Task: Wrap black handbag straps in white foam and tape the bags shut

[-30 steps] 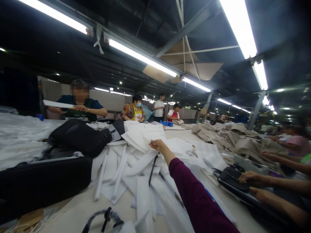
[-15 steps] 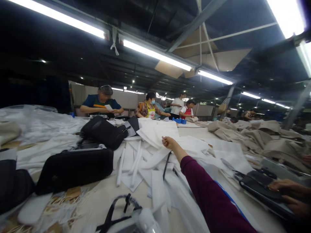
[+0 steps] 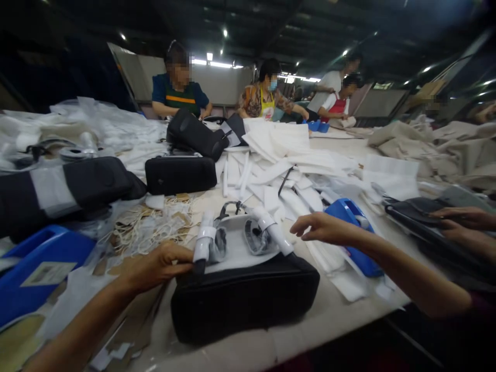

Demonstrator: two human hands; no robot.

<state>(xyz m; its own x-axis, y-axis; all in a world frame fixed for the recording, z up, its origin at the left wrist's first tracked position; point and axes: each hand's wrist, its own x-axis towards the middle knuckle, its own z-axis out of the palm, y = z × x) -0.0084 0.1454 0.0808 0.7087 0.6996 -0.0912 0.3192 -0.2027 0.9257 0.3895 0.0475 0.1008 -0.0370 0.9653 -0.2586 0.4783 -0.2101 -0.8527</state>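
A black bag (image 3: 248, 299) lies at the table's near edge, with white-wrapped handles and a white sheet on its upper side. My left hand (image 3: 160, 266) is at the bag's left end, fingers closed on its edge beside the left wrapped handle (image 3: 204, 240). Just right of the other wrapped handle (image 3: 273, 230), my right hand (image 3: 320, 227) hovers with its fingers apart and nothing in them. Right behind that forearm stands a blue tape dispenser (image 3: 346, 212).
White foam sheets (image 3: 279, 139) are piled behind the bag. More black bags (image 3: 180, 174) and another blue dispenser (image 3: 42, 274) lie left. Strings (image 3: 155, 222) are scattered left of centre. Another person's hands (image 3: 465, 222) work at the right. Several people sit or stand across the table.
The view has tilted down. My right hand has come back from the foam sheets towards the near bag. My left hand has come into view, holding the bag's left end.
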